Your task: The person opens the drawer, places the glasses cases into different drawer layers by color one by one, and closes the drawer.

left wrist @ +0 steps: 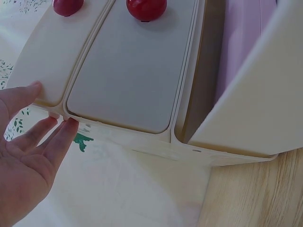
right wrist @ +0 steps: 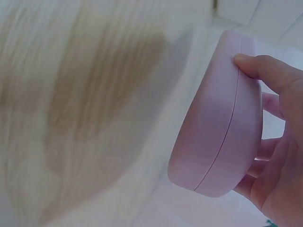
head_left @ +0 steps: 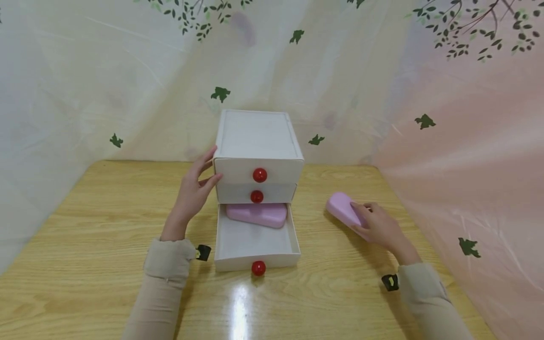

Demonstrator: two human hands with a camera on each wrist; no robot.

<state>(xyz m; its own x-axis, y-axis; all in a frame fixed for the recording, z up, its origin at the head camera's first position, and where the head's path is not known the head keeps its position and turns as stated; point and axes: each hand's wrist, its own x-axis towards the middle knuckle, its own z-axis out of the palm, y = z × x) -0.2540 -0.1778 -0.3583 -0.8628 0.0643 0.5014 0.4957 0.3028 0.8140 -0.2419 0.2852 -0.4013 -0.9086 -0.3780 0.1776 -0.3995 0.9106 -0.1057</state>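
A white three-drawer cabinet (head_left: 259, 134) with red round knobs stands on the table. Its bottom drawer (head_left: 250, 244) is pulled out, and a lilac glasses case (head_left: 258, 215) lies toward the back inside it. My left hand (head_left: 192, 196) holds the cabinet's upper left front edge; in the left wrist view the thumb lies on the front and the fingertips (left wrist: 71, 124) on the side. Right of the cabinet, my right hand (head_left: 381, 225) grips a second lilac glasses case (right wrist: 215, 118) above the table, thumb on one side and fingers round the other.
The upper two drawers are closed, with red knobs (head_left: 259, 175) sticking out in front. A leaf-printed cloth (head_left: 161, 94) hangs behind the wooden table (head_left: 106, 226) and along its right side. Black straps (head_left: 390, 282) show at both wrists.
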